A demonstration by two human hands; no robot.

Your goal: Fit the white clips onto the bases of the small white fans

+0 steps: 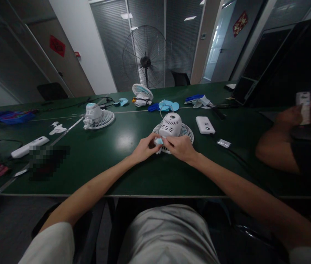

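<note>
A small white desk fan [172, 126] lies face down on the green table [111, 168], its motor housing up and its round grille flat on the surface. Both my hands meet at its near edge. My left hand [145, 146] and my right hand [180, 146] are closed in a pinch around a small pale blue part [159, 141] at the fan's base. What else the fingers hold is hidden.
A second white fan [96, 116] lies to the left, a third fan [142, 94] and blue blades [169, 106] stand further back. A white power bank [205, 124] sits right of my fan, a white remote-like bar [30, 146] at the left. Another person's arms [282, 146] hold a device at the right. A large floor fan [145, 58] stands behind the table.
</note>
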